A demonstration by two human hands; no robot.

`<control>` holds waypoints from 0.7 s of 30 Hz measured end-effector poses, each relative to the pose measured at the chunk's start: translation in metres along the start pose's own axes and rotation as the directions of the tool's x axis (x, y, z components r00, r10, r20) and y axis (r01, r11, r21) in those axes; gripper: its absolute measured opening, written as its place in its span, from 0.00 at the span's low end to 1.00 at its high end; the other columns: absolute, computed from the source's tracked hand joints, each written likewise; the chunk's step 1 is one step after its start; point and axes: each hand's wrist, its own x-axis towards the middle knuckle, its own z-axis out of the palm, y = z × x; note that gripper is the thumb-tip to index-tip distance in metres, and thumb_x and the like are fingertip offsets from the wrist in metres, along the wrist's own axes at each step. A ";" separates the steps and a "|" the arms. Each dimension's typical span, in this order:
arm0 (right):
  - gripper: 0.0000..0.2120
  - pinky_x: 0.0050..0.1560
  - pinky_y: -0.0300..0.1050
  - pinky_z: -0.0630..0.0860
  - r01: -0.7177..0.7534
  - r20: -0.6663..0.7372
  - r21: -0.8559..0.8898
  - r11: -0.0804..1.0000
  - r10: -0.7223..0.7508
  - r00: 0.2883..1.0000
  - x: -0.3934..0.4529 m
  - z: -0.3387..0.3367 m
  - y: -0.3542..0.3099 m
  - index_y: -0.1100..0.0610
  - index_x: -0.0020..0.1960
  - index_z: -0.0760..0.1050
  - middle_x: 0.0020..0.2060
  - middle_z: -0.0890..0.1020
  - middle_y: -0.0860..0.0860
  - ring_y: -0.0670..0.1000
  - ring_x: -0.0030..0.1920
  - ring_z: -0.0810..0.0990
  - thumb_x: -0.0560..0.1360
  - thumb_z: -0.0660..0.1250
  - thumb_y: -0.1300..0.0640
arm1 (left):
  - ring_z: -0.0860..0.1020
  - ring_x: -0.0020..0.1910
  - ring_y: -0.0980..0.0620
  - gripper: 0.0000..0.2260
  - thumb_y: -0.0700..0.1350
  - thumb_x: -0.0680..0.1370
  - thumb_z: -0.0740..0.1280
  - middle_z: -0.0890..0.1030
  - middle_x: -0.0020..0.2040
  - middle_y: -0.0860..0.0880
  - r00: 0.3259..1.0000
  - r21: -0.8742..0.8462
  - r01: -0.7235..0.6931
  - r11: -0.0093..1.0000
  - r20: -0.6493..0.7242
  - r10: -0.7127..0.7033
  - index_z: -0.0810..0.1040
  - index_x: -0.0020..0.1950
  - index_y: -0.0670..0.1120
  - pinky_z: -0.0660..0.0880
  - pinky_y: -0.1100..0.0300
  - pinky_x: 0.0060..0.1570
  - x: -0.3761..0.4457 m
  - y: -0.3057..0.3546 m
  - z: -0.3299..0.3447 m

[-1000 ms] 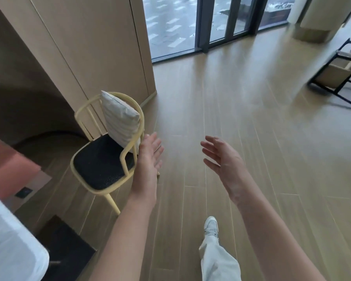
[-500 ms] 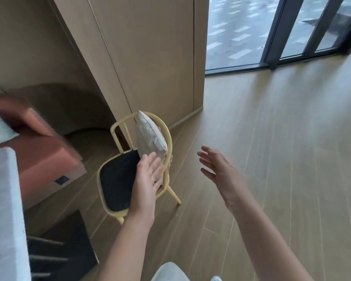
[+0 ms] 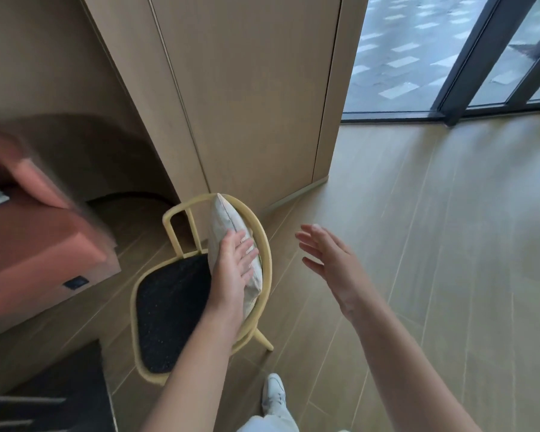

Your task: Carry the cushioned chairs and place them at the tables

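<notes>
The left hand sits at the centre of the frame with its fingers straight and slightly spread, laid flat against the pale striped cushion that stands upright on the chair — it curls round nothing. The right hand hangs in the air just right of centre, palm turned toward the chair, fingers extended and apart, touching nothing.

The pale yellow chair with a curved hoop back and a black speckled seat pad stands on the light wooden plank floor in the lower middle of the frame, near the corner of a tall beige wood-panelled wall. The cushion leans against the inside of the hoop back; its lower edge is hidden behind the left hand and wrist. Only one splayed chair leg shows clearly, at the lower right of the seat; the left forearm covers part of the frame.

At the left edge a terracotta upholstered block is smeared by motion blur, so its shape is hard to make out. A dark mat is cut off at the lower left corner. A white shoe and a pale trouser leg are cut off by the bottom edge. Dark-framed glass doors fill the upper right — paving shows through them.
</notes>
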 end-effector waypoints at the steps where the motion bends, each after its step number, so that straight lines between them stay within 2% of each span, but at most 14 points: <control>1: 0.14 0.63 0.43 0.75 -0.002 -0.016 0.005 1.000 0.002 1.000 0.013 -0.001 -0.005 0.49 0.62 0.77 0.59 0.82 0.45 0.42 0.62 0.78 0.82 0.59 0.45 | 0.77 0.66 0.55 0.23 0.63 0.84 0.51 0.77 0.70 0.52 1.000 0.007 -0.010 1.000 0.006 0.010 0.73 0.72 0.54 0.67 0.47 0.73 0.014 0.008 0.005; 5: 0.15 0.65 0.45 0.74 -0.009 -0.014 -0.004 1.000 0.009 1.000 0.061 0.004 -0.023 0.51 0.63 0.77 0.60 0.82 0.46 0.44 0.63 0.78 0.83 0.59 0.46 | 0.77 0.65 0.57 0.24 0.62 0.84 0.51 0.77 0.71 0.53 0.998 0.025 -0.061 0.998 -0.012 0.061 0.72 0.73 0.52 0.68 0.49 0.72 0.059 0.039 0.016; 8: 0.15 0.66 0.46 0.73 -0.036 0.015 -0.015 0.999 0.036 0.999 0.097 0.011 -0.029 0.51 0.64 0.78 0.60 0.82 0.46 0.44 0.63 0.78 0.83 0.59 0.46 | 0.79 0.62 0.58 0.24 0.62 0.84 0.51 0.79 0.67 0.54 0.997 0.006 -0.056 0.998 -0.051 0.056 0.73 0.73 0.53 0.69 0.49 0.72 0.084 0.049 0.017; 12: 0.12 0.63 0.45 0.74 -0.104 0.077 -0.062 0.993 0.109 0.991 0.145 0.019 -0.018 0.48 0.58 0.79 0.57 0.83 0.45 0.44 0.61 0.79 0.82 0.61 0.46 | 0.82 0.60 0.54 0.26 0.64 0.84 0.50 0.82 0.64 0.52 0.985 -0.093 0.017 0.995 -0.167 -0.032 0.75 0.70 0.52 0.72 0.47 0.69 0.110 0.042 0.012; 16: 0.10 0.50 0.38 0.78 -0.172 0.205 -0.129 0.977 0.196 0.959 0.197 0.032 -0.001 0.49 0.53 0.80 0.45 0.86 0.41 0.39 0.49 0.82 0.82 0.62 0.46 | 0.82 0.60 0.50 0.25 0.64 0.84 0.49 0.82 0.63 0.48 0.953 -0.233 0.099 0.967 -0.257 -0.160 0.77 0.64 0.51 0.72 0.46 0.68 0.134 0.024 0.013; 19: 0.10 0.57 0.46 0.77 -0.198 0.300 -0.235 0.952 0.265 0.917 0.237 0.040 0.010 0.49 0.55 0.79 0.52 0.84 0.46 0.46 0.55 0.81 0.81 0.63 0.46 | 0.82 0.59 0.47 0.26 0.63 0.84 0.50 0.83 0.62 0.45 0.905 -0.377 0.124 0.918 -0.336 -0.260 0.77 0.66 0.47 0.72 0.45 0.68 0.154 0.006 0.015; 21: 0.10 0.55 0.46 0.76 -0.206 0.371 -0.296 0.933 0.311 0.875 0.263 0.043 0.016 0.48 0.56 0.78 0.55 0.83 0.48 0.47 0.58 0.80 0.80 0.63 0.45 | 0.82 0.58 0.46 0.27 0.63 0.84 0.52 0.84 0.59 0.44 0.857 -0.462 0.132 0.877 -0.391 -0.335 0.77 0.67 0.45 0.73 0.46 0.65 0.165 -0.006 0.021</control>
